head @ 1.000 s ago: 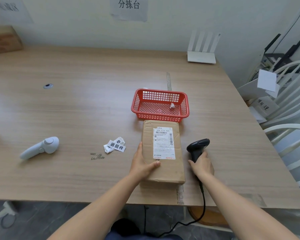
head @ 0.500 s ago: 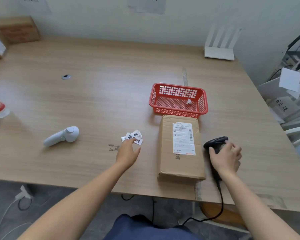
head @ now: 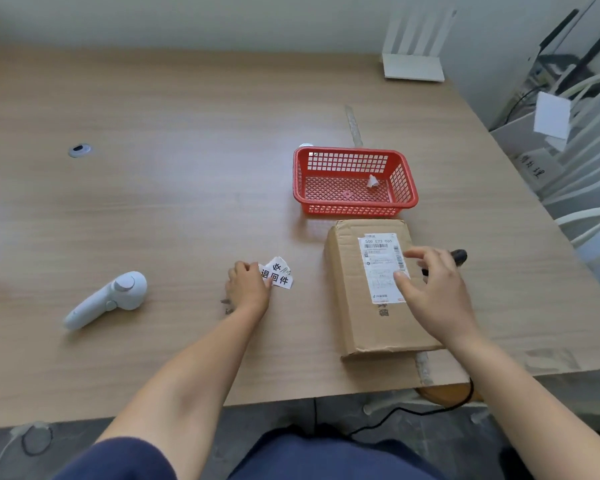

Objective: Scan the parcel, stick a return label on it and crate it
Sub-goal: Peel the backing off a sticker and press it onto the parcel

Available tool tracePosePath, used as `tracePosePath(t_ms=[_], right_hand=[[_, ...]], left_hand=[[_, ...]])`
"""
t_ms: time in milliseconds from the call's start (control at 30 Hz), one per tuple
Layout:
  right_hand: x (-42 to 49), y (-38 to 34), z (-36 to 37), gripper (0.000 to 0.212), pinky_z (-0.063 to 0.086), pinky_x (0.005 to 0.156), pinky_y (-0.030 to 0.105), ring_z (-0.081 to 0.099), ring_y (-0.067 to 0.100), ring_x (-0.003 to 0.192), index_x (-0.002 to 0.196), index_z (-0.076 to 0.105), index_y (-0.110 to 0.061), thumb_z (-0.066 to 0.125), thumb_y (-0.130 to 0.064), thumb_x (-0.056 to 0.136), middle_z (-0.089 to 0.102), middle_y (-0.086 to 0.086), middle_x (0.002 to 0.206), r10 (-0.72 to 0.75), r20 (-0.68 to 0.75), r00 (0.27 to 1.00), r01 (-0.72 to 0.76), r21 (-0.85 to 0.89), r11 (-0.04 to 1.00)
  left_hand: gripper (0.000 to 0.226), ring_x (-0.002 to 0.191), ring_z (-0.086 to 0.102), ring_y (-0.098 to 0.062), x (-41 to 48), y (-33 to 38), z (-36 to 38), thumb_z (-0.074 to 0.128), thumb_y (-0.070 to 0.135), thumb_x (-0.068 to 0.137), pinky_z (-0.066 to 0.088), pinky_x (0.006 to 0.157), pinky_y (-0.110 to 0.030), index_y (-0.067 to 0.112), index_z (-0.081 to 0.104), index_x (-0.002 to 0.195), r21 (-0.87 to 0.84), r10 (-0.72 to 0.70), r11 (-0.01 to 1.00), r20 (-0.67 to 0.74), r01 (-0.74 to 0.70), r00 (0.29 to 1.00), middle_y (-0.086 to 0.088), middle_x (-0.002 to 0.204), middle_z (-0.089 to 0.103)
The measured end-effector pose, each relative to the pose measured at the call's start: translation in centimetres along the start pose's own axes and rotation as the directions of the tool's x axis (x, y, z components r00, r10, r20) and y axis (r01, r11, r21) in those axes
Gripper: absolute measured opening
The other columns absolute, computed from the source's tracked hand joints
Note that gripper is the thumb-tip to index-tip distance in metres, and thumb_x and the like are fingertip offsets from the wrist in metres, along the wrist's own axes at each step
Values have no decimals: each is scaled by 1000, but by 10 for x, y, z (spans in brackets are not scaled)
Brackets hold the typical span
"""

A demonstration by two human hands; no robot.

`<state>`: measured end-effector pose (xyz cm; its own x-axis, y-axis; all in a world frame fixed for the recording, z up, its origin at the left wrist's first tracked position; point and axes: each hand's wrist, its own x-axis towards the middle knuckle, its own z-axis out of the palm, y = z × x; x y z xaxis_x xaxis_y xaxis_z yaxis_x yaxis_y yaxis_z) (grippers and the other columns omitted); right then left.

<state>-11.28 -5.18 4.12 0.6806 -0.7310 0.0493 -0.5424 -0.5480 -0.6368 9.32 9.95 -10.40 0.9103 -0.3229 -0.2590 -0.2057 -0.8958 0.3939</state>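
Observation:
A brown cardboard parcel (head: 347, 292) lies flat near the table's front edge, with a white shipping label (head: 378, 258) on top. Just behind it stands a red mesh basket (head: 352, 211) holding only a small paper scrap. My right hand (head: 433, 296) hovers over the parcel's right side, fingers spread, holding nothing. The black scanner (head: 460, 255) lies on the table to the right of the parcel, mostly hidden by that hand. To the parcel's left, my left hand (head: 248, 289) pinches the edge of the white return labels (head: 278, 275) on the table.
A white handheld controller (head: 108, 299) lies at the left. A white router (head: 413, 65) stands at the back edge, and a cable grommet (head: 79, 150) sits in the tabletop. White chairs and papers (head: 555, 116) crowd the right side. The scanner's cable (head: 430, 410) hangs off the front edge.
My left hand left the parcel, moved left and closed on the return labels. My right hand let go of the scanner and moved left over the parcel.

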Motion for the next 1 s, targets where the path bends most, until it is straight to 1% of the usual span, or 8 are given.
tracePosePath(t_ms=[267,433,533,600,667,767,867,1000], right_hand=[[-2,-5,8,33,38,89,27,52,23,111,115,54,-12,60,-16,83,48,9,123,42,20,999,-43,24,999],[0,-12,16,31,43,93,33,51,21,112,114,53,-14,59,-17,84,48,8,125,31,57,998,-35,65,997],[2,-14,21,30,44,94,35,52,22,113,113,54,-14,59,-18,84,48,8,126,22,92,995,-29,72,997],[3,-17,21,28,45,93,34,53,20,110,111,56,-14,59,-17,84,51,7,123,5,95,995,-14,93,996],[3,-24,20,21,46,85,26,55,15,102,106,60,-14,59,-15,84,58,2,112,-51,76,996,40,147,988],[0,-45,14,14,46,71,13,58,3,89,94,69,-14,62,-12,83,64,-9,91,-215,3,977,206,259,943],[-1,-62,10,18,48,74,16,59,5,93,94,72,-14,62,-20,81,68,-4,93,-379,-86,921,388,284,877],[-1,-76,4,23,41,84,10,61,15,92,94,73,-14,62,-28,79,71,3,95,-491,-233,839,535,196,822]], left_hand=[[31,117,46,-32,8,-7,0,58,17,85,36,93,-39,9,58,115,-75,66,994,-116,-75,991,-14,123,53],[21,108,55,-32,7,-8,-10,53,19,89,44,82,-38,9,66,101,-194,5,981,-118,-28,993,-15,115,60],[19,98,62,-30,2,-4,-21,56,17,87,47,77,-35,7,69,97,-358,-64,933,-103,23,993,-14,107,68],[18,84,64,-28,-5,4,-33,60,15,85,47,70,-32,2,70,93,-545,-109,837,-63,58,992,-16,92,72],[16,69,62,-21,-20,20,-51,63,13,83,46,59,-25,-1,69,89,-753,-107,652,26,90,994,-10,72,67],[7,52,62,-4,-53,47,-84,66,9,81,47,46,-13,9,66,74,-901,27,430,72,53,997,1,61,63],[15,49,64,1,-88,68,-115,68,9,79,48,45,-12,17,64,67,-942,171,333,14,-44,985,7,51,67],[14,58,68,-3,-119,85,-138,68,11,78,50,49,-14,20,66,69,-950,295,288,-37,-125,955,9,53,70]])
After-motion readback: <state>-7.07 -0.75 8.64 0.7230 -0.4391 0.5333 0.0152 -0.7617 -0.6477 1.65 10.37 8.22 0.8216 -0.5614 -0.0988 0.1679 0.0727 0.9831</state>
